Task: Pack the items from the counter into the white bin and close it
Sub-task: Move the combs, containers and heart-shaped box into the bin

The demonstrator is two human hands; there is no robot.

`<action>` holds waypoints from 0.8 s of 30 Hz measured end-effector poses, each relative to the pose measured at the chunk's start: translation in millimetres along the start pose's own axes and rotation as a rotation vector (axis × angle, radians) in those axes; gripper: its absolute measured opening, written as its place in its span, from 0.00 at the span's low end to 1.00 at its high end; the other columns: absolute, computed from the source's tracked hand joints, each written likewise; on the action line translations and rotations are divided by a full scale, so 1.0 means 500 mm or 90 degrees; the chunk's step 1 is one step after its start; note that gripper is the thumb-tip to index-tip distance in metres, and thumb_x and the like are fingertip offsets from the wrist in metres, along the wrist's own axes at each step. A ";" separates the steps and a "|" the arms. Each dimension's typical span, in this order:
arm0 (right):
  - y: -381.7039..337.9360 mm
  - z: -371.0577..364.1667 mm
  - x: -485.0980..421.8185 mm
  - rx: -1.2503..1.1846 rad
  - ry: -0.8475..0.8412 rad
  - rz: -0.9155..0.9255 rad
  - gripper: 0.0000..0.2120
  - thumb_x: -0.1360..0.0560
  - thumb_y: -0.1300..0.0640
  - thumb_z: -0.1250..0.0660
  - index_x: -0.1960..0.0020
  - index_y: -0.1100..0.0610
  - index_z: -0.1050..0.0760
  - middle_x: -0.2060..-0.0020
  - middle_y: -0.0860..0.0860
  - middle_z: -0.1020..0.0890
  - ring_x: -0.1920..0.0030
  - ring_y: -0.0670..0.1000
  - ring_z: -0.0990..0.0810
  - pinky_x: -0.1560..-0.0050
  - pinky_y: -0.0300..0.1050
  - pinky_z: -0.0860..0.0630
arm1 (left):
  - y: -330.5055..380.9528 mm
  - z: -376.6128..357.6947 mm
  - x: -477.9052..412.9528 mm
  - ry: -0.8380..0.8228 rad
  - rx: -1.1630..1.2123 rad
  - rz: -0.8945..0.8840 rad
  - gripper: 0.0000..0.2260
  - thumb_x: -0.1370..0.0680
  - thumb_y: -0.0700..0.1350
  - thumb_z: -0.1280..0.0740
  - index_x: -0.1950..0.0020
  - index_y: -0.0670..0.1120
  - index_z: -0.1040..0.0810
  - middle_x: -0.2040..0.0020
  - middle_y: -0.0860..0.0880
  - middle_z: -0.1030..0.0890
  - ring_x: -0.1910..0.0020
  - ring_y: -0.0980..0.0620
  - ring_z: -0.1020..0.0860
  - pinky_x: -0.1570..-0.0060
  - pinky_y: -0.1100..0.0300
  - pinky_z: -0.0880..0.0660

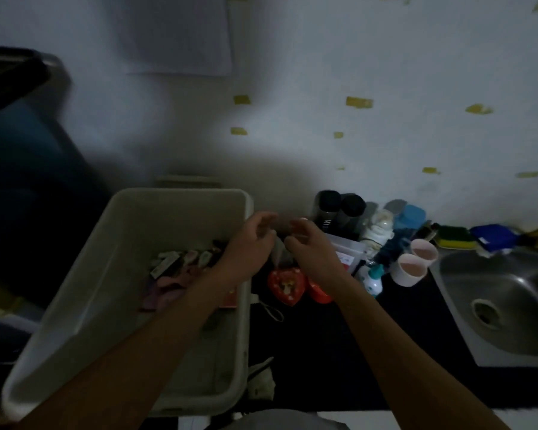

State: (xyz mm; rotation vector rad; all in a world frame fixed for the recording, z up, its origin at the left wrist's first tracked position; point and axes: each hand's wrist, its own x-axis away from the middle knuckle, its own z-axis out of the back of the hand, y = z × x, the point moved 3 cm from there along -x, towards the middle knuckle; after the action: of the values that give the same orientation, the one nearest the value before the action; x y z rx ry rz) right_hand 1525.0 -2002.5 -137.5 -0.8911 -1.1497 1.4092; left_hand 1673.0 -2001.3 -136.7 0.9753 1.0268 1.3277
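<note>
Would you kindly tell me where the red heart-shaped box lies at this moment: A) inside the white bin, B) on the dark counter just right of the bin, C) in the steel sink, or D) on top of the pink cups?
B: the red heart-shaped box lies on the dark counter, between the white bin and the pink cups.

Bin (75, 305) left on counter (339, 352), sink (510, 305) right, cups (412, 270) between

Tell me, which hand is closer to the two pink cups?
Right. The right hand is left of the pink cups; the left hand is farther left, by the white bin.
</note>
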 end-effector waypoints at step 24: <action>0.378 0.171 -0.022 0.063 -0.040 -0.157 0.22 0.28 0.63 0.33 0.35 0.55 0.27 0.42 0.53 0.20 0.43 0.50 0.20 0.38 0.54 0.24 | -0.218 -0.376 -0.008 -0.113 -0.009 0.419 0.25 0.22 0.46 0.36 0.26 0.53 0.36 0.33 0.47 0.27 0.39 0.50 0.26 0.39 0.58 0.29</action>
State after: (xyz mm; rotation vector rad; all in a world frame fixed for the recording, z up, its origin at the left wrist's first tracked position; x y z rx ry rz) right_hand 1395.5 -2023.5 -298.4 -0.6161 -1.1823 1.2871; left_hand 1522.5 -2012.0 -293.1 1.4655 0.5703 1.7308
